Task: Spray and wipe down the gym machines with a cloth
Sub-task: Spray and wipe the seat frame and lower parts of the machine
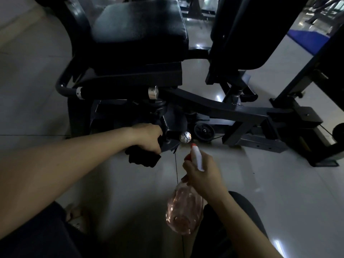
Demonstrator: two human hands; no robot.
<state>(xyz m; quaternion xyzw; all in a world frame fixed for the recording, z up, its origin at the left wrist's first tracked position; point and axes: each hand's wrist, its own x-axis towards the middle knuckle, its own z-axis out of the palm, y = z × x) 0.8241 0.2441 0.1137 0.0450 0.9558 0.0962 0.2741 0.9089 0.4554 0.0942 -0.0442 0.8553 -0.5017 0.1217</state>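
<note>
Black cloth (pixel 143 159) is mid-frame, bunched in the left grip (pixel 149 137) and pressed against the machine's low pivot housing (pixel 173 121). The right grip (pixel 201 175) is wrapped round the spray bottle (pixel 186 209), nozzle pointing at the chrome knob (pixel 185 137). Looks like mid-wipe to me. Next up is probably a squirt there, then a rub.

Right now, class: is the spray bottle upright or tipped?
Tipped: the spray bottle leans forward in the right hand, nozzle aimed toward the machine.

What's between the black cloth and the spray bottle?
Only bare floor with a thin dark line lies between the cloth and spray bottle, in the head view. A shiny knob sits above.
</note>
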